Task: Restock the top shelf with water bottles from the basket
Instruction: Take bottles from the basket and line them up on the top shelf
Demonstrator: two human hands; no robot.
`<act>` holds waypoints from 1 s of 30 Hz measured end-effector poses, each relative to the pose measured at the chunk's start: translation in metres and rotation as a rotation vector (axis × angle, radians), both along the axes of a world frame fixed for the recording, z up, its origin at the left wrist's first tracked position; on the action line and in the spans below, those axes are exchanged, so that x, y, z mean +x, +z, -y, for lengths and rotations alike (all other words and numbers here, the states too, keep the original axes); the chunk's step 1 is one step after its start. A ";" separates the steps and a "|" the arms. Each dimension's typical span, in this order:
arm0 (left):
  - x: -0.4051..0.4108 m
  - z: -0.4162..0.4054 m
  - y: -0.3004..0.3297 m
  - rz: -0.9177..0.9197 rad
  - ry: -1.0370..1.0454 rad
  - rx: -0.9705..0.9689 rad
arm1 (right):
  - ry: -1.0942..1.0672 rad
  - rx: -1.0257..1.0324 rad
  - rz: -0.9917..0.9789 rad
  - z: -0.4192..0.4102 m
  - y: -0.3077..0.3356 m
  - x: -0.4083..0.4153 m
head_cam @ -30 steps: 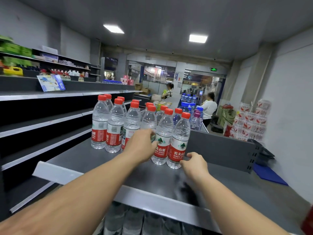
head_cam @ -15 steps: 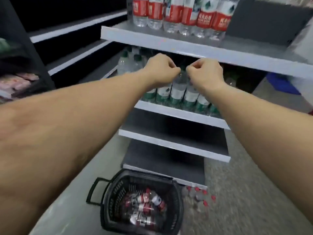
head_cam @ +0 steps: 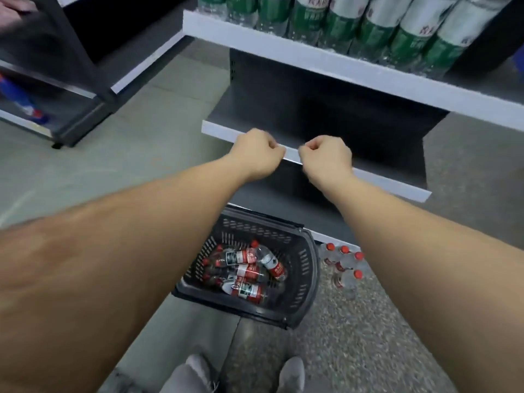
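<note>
Fists: left hand [head_cam: 256, 157], right hand [head_cam: 326, 160] w/ fingers curled, above basket [head_cam: 307, 279].

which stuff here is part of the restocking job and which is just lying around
Part of the job:
- black basket on the floor
- red-label water bottles lying in it
- left hand and right hand, both curled, holding nothing

Just there:
- green-label bottles on the shelf above
- red-capped bottles standing on the floor right of the basket
- grey shoes
</note>
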State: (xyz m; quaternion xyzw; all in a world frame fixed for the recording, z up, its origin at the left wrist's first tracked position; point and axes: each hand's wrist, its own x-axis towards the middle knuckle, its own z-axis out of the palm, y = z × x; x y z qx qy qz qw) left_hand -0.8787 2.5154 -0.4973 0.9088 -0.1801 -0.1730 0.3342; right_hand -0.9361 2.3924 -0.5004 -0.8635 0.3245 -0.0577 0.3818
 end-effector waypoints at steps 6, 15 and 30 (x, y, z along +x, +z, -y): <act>-0.011 -0.020 -0.195 -0.123 0.040 0.104 | 0.054 0.014 -0.115 -0.003 -0.194 -0.003; 0.005 -0.033 -0.468 -0.192 0.081 0.282 | 0.078 0.064 -0.277 0.000 -0.480 -0.012; 0.036 -0.055 -0.625 -0.257 -0.376 0.842 | 0.280 -0.254 -0.679 -0.004 -0.619 -0.009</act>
